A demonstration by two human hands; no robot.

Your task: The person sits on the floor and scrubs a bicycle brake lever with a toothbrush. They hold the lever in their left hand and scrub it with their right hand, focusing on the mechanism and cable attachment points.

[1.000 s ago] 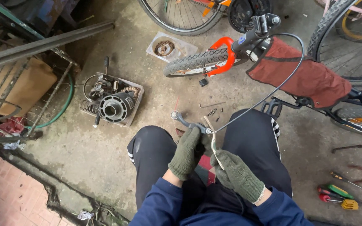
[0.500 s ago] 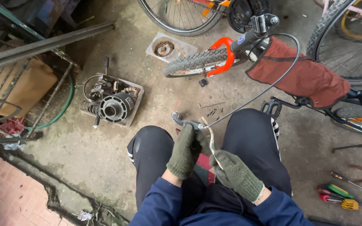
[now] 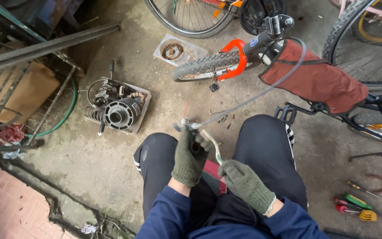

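The person sat over the concrete floor (image 3: 89, 177) working on a brake lever (image 3: 190, 126) at the near end of a grey cable (image 3: 261, 90), and the step in hand looked like freeing or fitting the cable end at that lever. The lever sat just above the knees, well short of the small bike (image 3: 244, 57) from whose handlebar end the cable looped down. The left hand (image 3: 190, 157), in a green knit glove, was closed tight around the lever body, fingers wrapped and thumb pressed in. The right hand (image 3: 244, 183), gloved alike and just right of the lever, was nearly shut, pinching a pale, thin strip or tool (image 3: 213, 146) whose tip reached up to the lever. Whether that tip touched the cable end could not be told. The next move seemed to call for a steady left grip and fine work with the right at the cable's anchor. Left of the lever lay a tray of motor parts (image 3: 118, 110); far to its right, screwdrivers (image 3: 354, 206) and pliers (image 3: 381, 183).
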